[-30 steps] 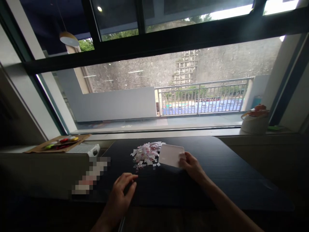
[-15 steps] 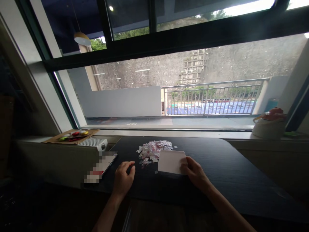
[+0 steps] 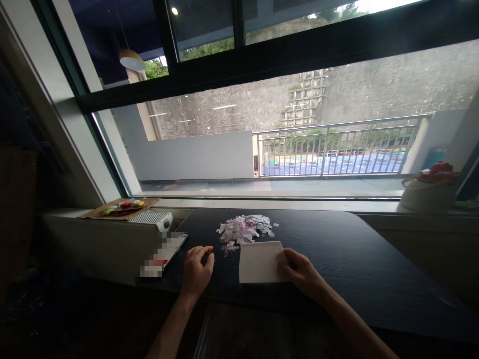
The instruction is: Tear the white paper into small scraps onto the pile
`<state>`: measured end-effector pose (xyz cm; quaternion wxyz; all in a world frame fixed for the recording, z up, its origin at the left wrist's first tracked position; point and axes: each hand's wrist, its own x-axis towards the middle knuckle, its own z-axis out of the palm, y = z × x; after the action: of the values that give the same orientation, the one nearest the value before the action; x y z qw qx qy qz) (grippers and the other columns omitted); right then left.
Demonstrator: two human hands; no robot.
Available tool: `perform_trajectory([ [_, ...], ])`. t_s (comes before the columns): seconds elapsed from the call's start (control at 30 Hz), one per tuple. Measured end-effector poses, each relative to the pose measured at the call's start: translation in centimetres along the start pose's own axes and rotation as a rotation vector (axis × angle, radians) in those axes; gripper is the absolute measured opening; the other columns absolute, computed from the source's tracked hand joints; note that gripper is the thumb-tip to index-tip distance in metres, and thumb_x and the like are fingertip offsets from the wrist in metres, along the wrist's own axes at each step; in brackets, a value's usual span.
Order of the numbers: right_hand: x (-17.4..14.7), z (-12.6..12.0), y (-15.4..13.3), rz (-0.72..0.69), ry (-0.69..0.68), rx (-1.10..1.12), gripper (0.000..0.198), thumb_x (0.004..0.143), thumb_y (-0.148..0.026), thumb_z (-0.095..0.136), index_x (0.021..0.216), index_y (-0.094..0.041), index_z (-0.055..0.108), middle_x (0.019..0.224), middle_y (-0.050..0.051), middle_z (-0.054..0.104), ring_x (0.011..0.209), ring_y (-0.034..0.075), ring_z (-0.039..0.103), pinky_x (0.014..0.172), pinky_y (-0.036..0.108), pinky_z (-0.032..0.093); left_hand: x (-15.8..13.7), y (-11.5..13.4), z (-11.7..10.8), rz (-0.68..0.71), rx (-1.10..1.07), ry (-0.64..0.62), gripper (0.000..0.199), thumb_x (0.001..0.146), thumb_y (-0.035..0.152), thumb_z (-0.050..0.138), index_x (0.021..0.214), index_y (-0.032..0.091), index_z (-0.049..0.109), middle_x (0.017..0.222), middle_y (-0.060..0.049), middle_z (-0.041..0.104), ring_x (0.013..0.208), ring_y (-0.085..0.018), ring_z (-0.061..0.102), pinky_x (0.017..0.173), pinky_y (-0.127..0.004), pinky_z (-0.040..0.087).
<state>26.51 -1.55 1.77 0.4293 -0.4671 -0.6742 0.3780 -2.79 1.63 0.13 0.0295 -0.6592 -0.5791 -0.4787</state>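
Note:
My right hand [image 3: 304, 273] grips the right edge of a flat white scraper [image 3: 259, 263]. It has rounded corners at its top and a small hole near the upper right one. Just beyond it, on the dark table [image 3: 322, 229], lies a loose heap of small white and pinkish paper scraps [image 3: 245, 229]. A few scraps are scattered at the heap's edges. To the left of the scraper, my left hand [image 3: 198, 269] hovers near the table with loosely bent fingers, thumb apart from them, and nothing visible in it.
A partly blurred flat box-like item [image 3: 170, 249] lies at the table's left edge. Beyond it are a white ribbed device [image 3: 153, 219] and cardboard [image 3: 93, 213] bearing colourful items. A white container [image 3: 426, 194] with a reddish top stands at the right sill, below a large window.
My right hand has drawn the scraper slightly toward me and left, away from the heap. My left hand keeps nearly the same pose. The view has shifted a little.

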Motion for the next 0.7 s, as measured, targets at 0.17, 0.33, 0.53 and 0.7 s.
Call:
perform_trajectory([
  [0.17, -0.2, 0.3, 0.0, 0.017, 0.059, -0.063, 0.014, 0.075, -0.032, 0.053, 0.077, -0.018, 0.055, 0.071, 0.001, 0.056, 0.067, 0.018, 0.054, 0.058, 0.03, 0.045, 0.0, 0.0, 0.0, -0.003, 0.006, -0.011, 0.024, 0.074, 0.032, 0.05, 0.08, 0.02, 0.07, 0.081, -0.006, 0.071, 0.09, -0.025, 0.062, 0.087, -0.042, 0.049],
  [0.33, -0.8, 0.5, -0.4, 0.028, -0.013, 0.016, 0.013, 0.074, -0.032, 0.057, 0.078, -0.019, 0.058, 0.071, 0.001, 0.058, 0.066, 0.018, 0.054, 0.056, 0.028, 0.044, 0.0, -0.1, 0.0, -0.008, 0.006, -0.016, 0.025, 0.074, 0.032, 0.049, 0.081, 0.02, 0.07, 0.081, -0.006, 0.07, 0.091, -0.025, 0.062, 0.088, -0.043, 0.049],
  [0.53, -1.1, 0.4, -0.7, 0.026, -0.053, 0.06, 0.015, 0.074, -0.032, 0.059, 0.08, -0.018, 0.061, 0.073, 0.002, 0.061, 0.068, 0.018, 0.056, 0.058, 0.028, 0.045, 0.0, -0.1, 0.0, -0.005, 0.001, -0.02, 0.024, 0.075, 0.031, 0.051, 0.082, 0.019, 0.07, 0.081, -0.006, 0.07, 0.092, -0.025, 0.061, 0.089, -0.042, 0.048],
  [0.7, -1.1, 0.3, -0.6, 0.036, -0.076, 0.089, 0.017, 0.076, -0.032, 0.057, 0.082, -0.017, 0.059, 0.077, 0.003, 0.06, 0.071, 0.019, 0.056, 0.06, 0.028, 0.046, 0.0, -0.3, 0.2, 0.003, -0.005, -0.017, 0.024, 0.074, 0.031, 0.05, 0.081, 0.02, 0.07, 0.08, -0.006, 0.07, 0.089, -0.024, 0.061, 0.087, -0.042, 0.049],
])
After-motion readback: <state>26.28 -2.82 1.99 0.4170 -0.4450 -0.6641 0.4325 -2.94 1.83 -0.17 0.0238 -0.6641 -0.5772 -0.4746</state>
